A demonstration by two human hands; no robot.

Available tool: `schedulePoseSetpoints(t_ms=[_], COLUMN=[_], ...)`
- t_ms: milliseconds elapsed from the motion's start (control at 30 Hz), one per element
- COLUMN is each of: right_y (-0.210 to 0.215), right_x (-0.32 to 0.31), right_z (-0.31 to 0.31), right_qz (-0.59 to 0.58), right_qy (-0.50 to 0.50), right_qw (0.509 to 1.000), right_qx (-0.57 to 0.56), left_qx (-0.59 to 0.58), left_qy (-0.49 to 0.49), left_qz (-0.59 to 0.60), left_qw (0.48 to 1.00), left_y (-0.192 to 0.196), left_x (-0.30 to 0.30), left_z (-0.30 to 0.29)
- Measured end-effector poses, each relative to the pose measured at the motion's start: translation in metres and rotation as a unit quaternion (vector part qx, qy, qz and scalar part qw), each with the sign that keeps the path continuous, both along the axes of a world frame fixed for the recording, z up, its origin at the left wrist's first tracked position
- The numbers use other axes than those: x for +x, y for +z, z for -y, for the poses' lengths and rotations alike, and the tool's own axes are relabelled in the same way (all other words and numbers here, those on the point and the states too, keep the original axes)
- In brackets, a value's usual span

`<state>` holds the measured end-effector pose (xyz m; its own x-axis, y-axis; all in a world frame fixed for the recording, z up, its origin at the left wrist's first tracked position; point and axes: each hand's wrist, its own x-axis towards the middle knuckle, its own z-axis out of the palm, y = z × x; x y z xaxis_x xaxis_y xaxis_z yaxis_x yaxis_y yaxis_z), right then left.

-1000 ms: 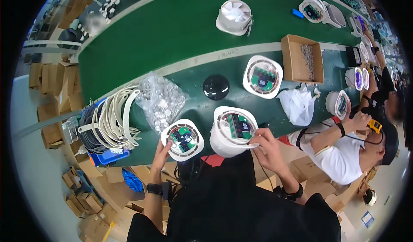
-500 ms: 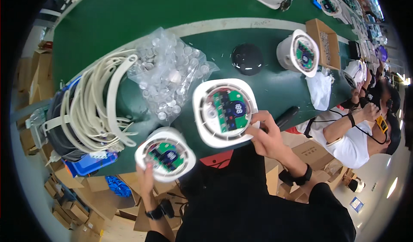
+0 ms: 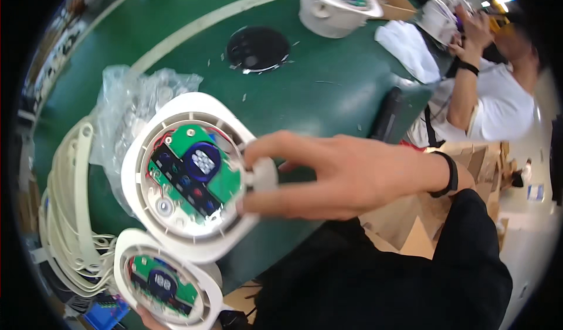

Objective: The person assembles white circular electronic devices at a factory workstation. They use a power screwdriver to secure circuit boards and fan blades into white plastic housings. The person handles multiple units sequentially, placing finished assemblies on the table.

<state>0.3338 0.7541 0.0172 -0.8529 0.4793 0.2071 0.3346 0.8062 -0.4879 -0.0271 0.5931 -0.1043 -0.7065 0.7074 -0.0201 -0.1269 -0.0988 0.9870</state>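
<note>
A white round housing (image 3: 135,171) with a green circuit board and a small round lit display faces up at the left middle. My right hand (image 3: 340,174) grips its right edge, index finger and thumb on either side of a pale tab (image 3: 264,175). Below it, tilted, is a second housing of the same kind (image 3: 126,245), its display also lit. My left hand (image 3: 151,320) holds this one from underneath at its lower left edge; most of that hand is hidden. The two housings overlap in view; I cannot tell whether they touch.
Beyond lie a glossy black round cover (image 3: 258,48), a third white housing (image 3: 331,16), a white cloth or bag (image 3: 407,48) and a black tool-like object (image 3: 387,113). White straps (image 3: 67,212) and a clear bag of discs (image 3: 123,119) are at left. A co-worker (image 3: 498,107) sits at right.
The view has swung closer, so both housings appear larger and further left. My right hand has changed its hold, fingers spread wider around the edge tab. My left hand still holds the lower housing.
</note>
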Motion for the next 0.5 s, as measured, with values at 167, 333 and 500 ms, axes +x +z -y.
schedulePoseSetpoints(t_ms=[167,333,500], right_y=[0.033,0.001,0.062], right_x=[0.095,0.166,0.116], right_z=[0.03,0.057,0.14], right_qz=[0.028,0.076,-0.211], right_qy=[-0.179,-0.225,-0.113], right_qw=[0.979,0.96,0.936], right_qx=[0.092,0.147,0.257], left_qx=[0.164,0.117,0.253], left_qy=[-0.072,-0.024,-0.007], left_qz=[-0.063,-0.252,-0.426], left_qw=[0.982,0.96,0.869], left_y=[0.015,0.016,0.135], left_x=[0.007,-0.025,0.01], left_z=[-0.042,-0.031,0.046])
